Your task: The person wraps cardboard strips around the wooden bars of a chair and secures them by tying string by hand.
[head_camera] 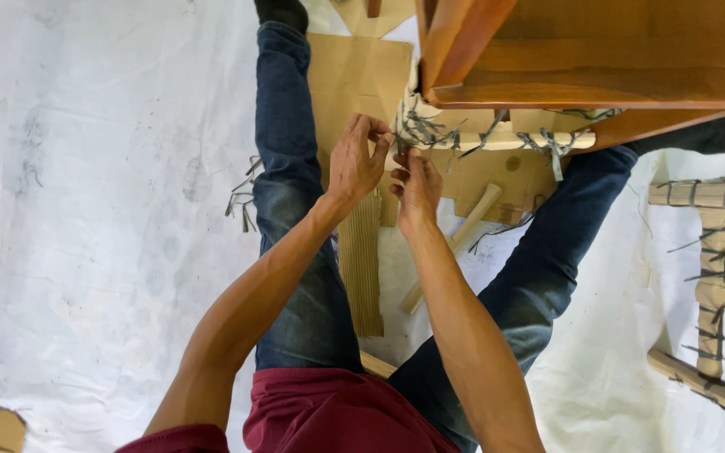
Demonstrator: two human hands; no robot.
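Note:
I sit on the floor with my legs spread, in blue jeans. A brown wooden furniture piece (597,50) stands at the top right. One pale wrapped bar (497,134) of it is bound with several grey straps (430,130). My left hand (356,159) pinches a strap end at the bar's left end. Just below and to the right, my right hand (417,184) has its fingers closed on the same bunch of straps. Both hands touch the wrapped end.
A corrugated cardboard strip (361,260) and a wooden stick (455,243) lie between my legs on flat cardboard (354,75). Loose grey straps (241,197) lie left of my leg. Another strapped, wrapped frame (711,268) lies at the right on white sheeting (86,210).

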